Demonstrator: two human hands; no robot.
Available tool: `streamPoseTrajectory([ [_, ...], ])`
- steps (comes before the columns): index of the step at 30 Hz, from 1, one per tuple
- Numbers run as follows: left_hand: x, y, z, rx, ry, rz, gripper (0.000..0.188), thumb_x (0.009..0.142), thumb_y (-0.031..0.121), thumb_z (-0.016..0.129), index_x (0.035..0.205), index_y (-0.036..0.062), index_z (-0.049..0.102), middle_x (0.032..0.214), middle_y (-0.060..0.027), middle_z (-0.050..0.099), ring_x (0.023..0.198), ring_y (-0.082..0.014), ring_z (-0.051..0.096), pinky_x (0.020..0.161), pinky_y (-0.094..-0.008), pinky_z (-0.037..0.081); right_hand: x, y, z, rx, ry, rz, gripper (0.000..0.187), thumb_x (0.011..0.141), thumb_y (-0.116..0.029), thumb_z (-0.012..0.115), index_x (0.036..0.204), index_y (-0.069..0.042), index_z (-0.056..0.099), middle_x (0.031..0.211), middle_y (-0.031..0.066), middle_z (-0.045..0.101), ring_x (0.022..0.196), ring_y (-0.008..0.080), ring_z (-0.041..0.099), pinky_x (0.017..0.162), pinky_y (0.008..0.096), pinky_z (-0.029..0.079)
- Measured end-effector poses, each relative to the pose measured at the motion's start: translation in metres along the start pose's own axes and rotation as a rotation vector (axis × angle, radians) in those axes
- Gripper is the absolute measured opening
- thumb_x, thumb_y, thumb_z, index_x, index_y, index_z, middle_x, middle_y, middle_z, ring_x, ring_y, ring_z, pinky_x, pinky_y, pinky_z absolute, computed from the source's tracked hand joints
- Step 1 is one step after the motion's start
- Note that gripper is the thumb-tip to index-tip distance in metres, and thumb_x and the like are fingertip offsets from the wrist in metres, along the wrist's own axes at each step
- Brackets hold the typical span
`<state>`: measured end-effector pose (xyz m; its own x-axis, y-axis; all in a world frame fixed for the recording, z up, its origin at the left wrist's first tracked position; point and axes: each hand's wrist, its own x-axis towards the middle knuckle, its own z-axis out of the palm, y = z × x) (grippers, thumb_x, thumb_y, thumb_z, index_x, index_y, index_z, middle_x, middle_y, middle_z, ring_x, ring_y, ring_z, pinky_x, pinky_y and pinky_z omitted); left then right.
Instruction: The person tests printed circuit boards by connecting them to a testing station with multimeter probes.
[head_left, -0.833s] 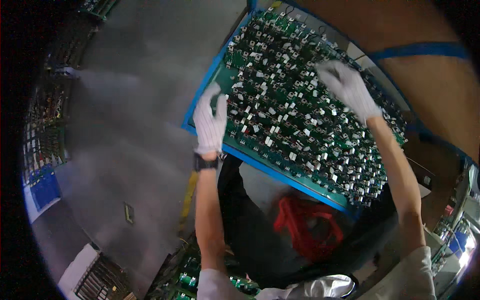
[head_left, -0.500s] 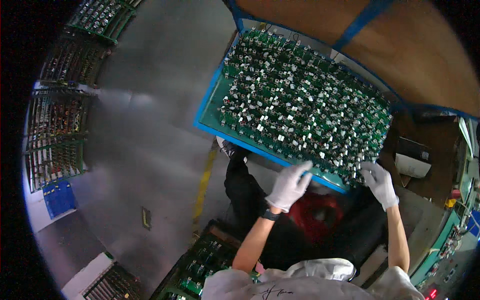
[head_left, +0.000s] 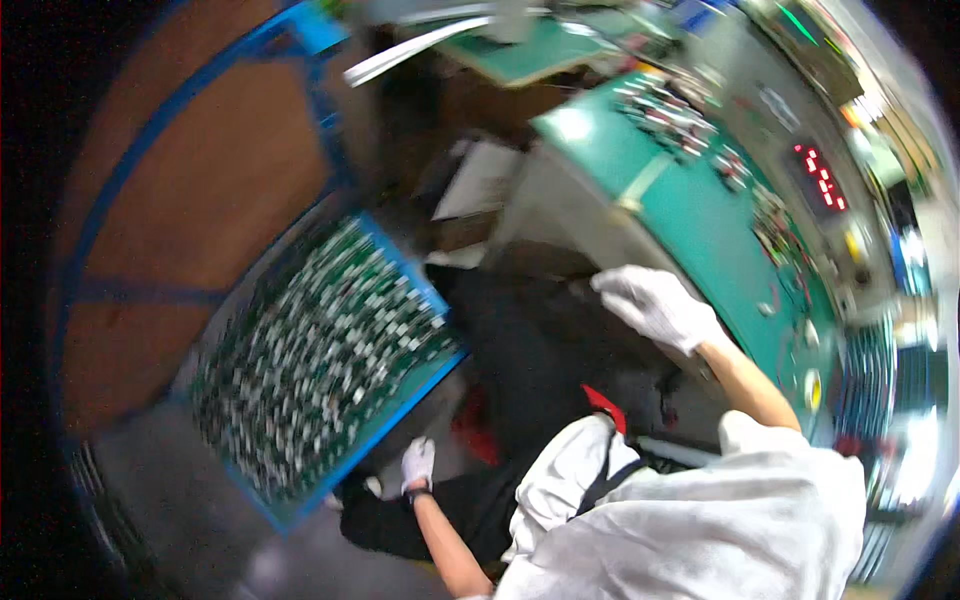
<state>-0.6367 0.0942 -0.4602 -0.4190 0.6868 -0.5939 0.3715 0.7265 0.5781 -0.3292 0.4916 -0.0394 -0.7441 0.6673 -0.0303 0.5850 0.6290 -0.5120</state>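
Note:
My right hand (head_left: 655, 308), in a white glove, is raised in front of the green-topped workbench (head_left: 650, 205). Its fingers are stretched out and nothing shows in them. Lower down, my left hand (head_left: 418, 463), also gloved, is beside the near blue edge of a cart tray (head_left: 395, 408). Its fingers look loosely extended, with no held thing visible. Many green circuit boards (head_left: 320, 345) with white and silver parts stand closely packed on that tray, smeared by motion.
Brown panels in a blue frame (head_left: 265, 150) rise behind the tray. Small electronic parts (head_left: 675, 115) and a tape roll (head_left: 812, 388) lie on the workbench. A red-lit digital display (head_left: 820, 180) is beyond it. White material (head_left: 480, 180) sits in the gap between cart and bench.
My view has swung right, bringing the workbench in. My right hand has left the circuit boards and lifted toward the bench; my left hand is lower by the tray's edge.

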Motion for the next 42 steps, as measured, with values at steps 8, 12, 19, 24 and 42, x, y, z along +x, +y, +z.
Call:
streamPoseTrajectory([
  [8,0.020,-0.014,0.022,-0.276,0.066,-0.053,0.040,0.103,0.032,0.066,0.125,-0.0004,0.070,0.103,-0.0083,0.074,0.088,-0.0159,0.068,0.083,-0.0335,0.054,-0.019,0.144,-0.130,0.044,0.758,0.341,0.029,0.103,-0.022,0.064,0.128,-0.009,0.070,0.090,0.0080,0.073,0.081,0.0130,0.069,0.074,0.0290,0.055],
  [12,0.024,0.004,0.027,-0.102,-0.015,-0.193,0.040,0.104,0.032,0.065,0.127,-0.0002,0.069,0.104,-0.0076,0.074,0.087,-0.0182,0.068,0.083,-0.0355,0.053,0.003,0.198,-0.162,-0.315,0.776,0.204,0.031,0.101,-0.029,0.067,0.126,-0.010,0.070,0.101,0.0150,0.076,0.089,0.0277,0.075,0.079,0.0364,0.059],
  [19,0.006,-0.002,0.008,-0.293,0.056,-0.183,0.040,0.104,0.030,0.063,0.129,-0.0004,0.069,0.109,-0.0096,0.075,0.089,-0.0186,0.069,0.085,-0.0353,0.054,0.053,0.220,-0.170,-0.741,0.566,0.284,0.026,0.096,-0.031,0.070,0.113,-0.012,0.066,0.107,0.0186,0.069,0.091,0.0359,0.074,0.073,0.0447,0.060],
  [24,0.003,0.007,0.012,-0.227,0.059,-0.174,0.039,0.104,0.030,0.064,0.127,-0.0008,0.070,0.110,-0.0103,0.075,0.089,-0.0185,0.070,0.084,-0.0348,0.054,0.061,0.244,-0.170,-0.949,0.559,0.064,0.018,0.096,-0.016,0.063,0.113,-0.011,0.063,0.106,0.0185,0.064,0.083,0.0396,0.073,0.067,0.0490,0.060],
  [42,0.012,-0.028,0.019,-0.198,0.138,-0.086,0.042,0.104,0.030,0.062,0.132,-0.0002,0.068,0.114,-0.0143,0.076,0.095,-0.0230,0.071,0.086,-0.0384,0.054,0.064,0.215,-0.190,-0.811,0.522,0.318,0.021,0.094,-0.031,0.072,0.103,-0.013,0.075,0.116,0.0108,0.068,0.091,0.0340,0.074,0.079,0.0459,0.060],
])
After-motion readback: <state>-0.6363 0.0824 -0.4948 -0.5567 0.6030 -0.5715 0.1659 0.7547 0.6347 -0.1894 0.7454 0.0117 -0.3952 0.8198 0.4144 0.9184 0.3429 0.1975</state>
